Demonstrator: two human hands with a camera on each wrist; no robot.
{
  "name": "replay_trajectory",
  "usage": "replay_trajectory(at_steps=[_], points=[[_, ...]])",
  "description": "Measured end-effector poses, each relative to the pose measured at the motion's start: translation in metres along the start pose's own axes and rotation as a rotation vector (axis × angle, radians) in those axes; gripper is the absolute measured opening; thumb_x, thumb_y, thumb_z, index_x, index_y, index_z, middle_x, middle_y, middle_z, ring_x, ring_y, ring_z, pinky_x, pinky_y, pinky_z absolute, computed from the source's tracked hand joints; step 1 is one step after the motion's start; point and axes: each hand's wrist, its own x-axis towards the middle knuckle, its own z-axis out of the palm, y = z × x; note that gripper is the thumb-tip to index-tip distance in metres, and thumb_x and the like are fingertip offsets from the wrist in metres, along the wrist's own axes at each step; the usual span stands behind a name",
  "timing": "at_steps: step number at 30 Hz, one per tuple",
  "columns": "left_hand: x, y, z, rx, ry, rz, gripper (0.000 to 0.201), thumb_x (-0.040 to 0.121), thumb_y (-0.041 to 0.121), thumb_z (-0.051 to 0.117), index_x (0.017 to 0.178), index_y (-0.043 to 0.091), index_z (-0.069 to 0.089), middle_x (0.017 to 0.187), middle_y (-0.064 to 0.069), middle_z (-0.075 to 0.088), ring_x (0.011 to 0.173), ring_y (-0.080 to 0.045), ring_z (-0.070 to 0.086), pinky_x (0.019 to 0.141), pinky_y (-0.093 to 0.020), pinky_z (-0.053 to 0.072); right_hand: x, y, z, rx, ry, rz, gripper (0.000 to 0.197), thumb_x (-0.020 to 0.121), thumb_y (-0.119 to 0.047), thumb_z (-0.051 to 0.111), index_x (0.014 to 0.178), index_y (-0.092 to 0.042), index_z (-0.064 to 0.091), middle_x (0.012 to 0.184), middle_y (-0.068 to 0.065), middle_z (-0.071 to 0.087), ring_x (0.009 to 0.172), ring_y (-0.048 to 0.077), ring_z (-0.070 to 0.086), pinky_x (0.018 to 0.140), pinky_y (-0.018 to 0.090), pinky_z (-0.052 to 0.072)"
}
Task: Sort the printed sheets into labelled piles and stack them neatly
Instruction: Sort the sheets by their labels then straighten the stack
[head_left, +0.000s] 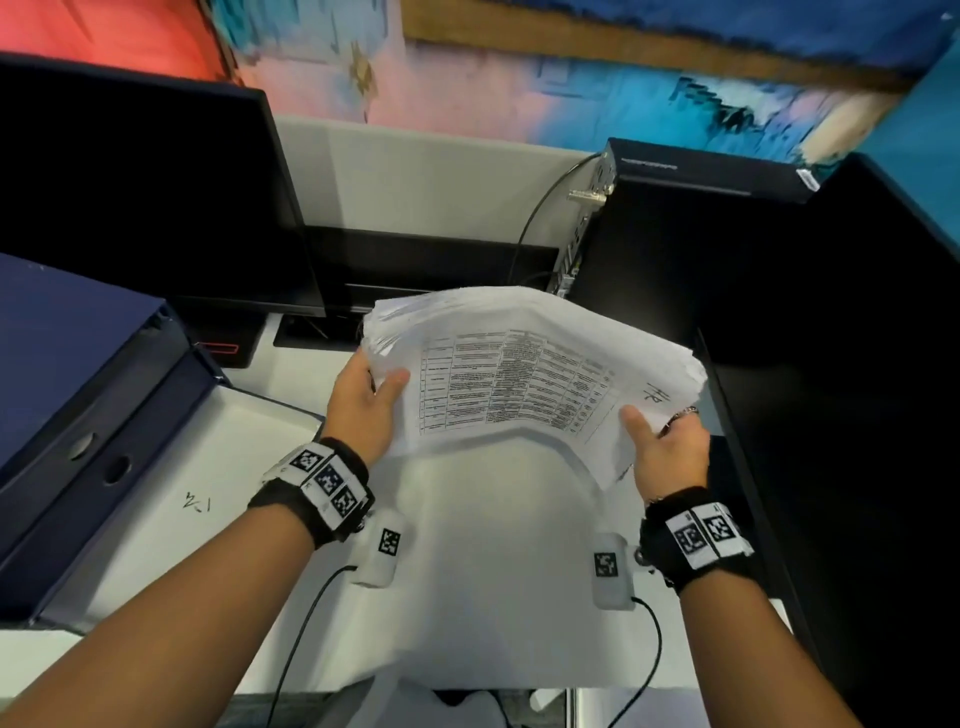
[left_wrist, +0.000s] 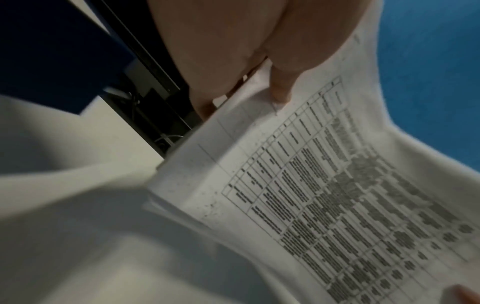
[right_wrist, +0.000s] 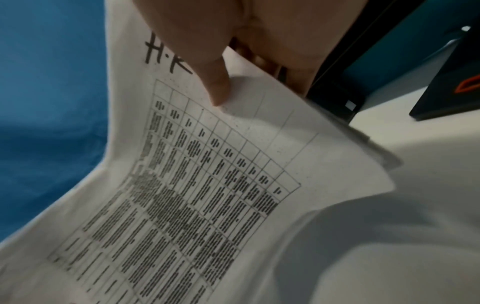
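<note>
A thick stack of printed sheets (head_left: 524, 374) hangs in the air above the white desk, bowed upward in the middle. Its top sheet (left_wrist: 337, 195) carries a printed table and a handwritten "H.R" label (right_wrist: 166, 53) near the right edge. My left hand (head_left: 366, 400) grips the stack's left edge, thumb on top and fingers underneath. My right hand (head_left: 657, 441) grips the right edge the same way, thumb (right_wrist: 215, 82) pressing beside the label. Another white sheet (head_left: 197, 499) with a small handwritten mark lies on the desk at the left.
Dark blue box files (head_left: 78, 415) stand at the left. A black monitor (head_left: 140, 197) rises at the back left, a black computer case (head_left: 691, 234) with a cable at the back right. A black panel (head_left: 857, 415) borders the desk's right side.
</note>
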Motion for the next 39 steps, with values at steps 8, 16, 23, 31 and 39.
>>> replay_trajectory(at_steps=[8,16,23,31,39], points=[[-0.015,-0.007,-0.016,-0.04,-0.025,0.038,0.044,0.081,0.007,0.079,0.113,0.02,0.053,0.11,0.0,0.067,0.098,-0.009,0.068,0.084,-0.022,0.055,-0.013,0.009,0.002,0.159,-0.066,-0.046,0.049,0.075,0.004,0.078,0.115,-0.015,0.057,0.096,-0.003,0.069,0.077,-0.002,0.069,0.066,0.015,0.056],[-0.011,0.005,-0.015,0.015,0.011,0.175,0.01,0.095,0.024,0.064,0.103,0.025,0.07,0.103,0.006,0.071,0.1,-0.012,0.065,0.095,-0.04,0.054,-0.015,0.004,0.002,0.107,-0.031,-0.162,0.026,0.085,-0.017,0.073,0.106,-0.029,0.062,0.097,-0.007,0.066,0.076,0.007,0.064,0.063,0.02,0.056],[-0.008,0.014,-0.012,0.055,0.059,0.216,0.013,0.097,0.021,0.059,0.09,0.023,0.07,0.087,0.009,0.069,0.08,-0.004,0.062,0.077,-0.024,0.05,-0.016,-0.003,0.005,0.06,-0.057,-0.21,0.027,0.085,-0.015,0.073,0.101,-0.034,0.062,0.111,-0.004,0.064,0.107,0.02,0.062,0.093,0.05,0.052],[-0.008,0.022,-0.02,0.303,-0.052,0.482,0.014,0.093,0.021,0.066,0.105,0.021,0.071,0.103,0.014,0.067,0.1,0.001,0.061,0.091,-0.015,0.048,-0.016,-0.002,0.003,-0.313,-0.031,-0.468,0.028,0.081,-0.013,0.076,0.107,-0.017,0.07,0.11,-0.003,0.057,0.103,-0.019,0.046,0.089,-0.003,0.035],[-0.008,0.026,-0.02,0.513,0.0,0.625,0.012,0.094,0.011,0.063,0.102,0.014,0.072,0.094,0.007,0.07,0.084,-0.007,0.062,0.084,-0.028,0.057,-0.014,-0.021,0.004,-0.845,-0.112,-0.478,0.033,0.091,-0.038,0.063,0.121,-0.025,0.063,0.112,-0.004,0.068,0.104,0.021,0.06,0.095,0.042,0.048]])
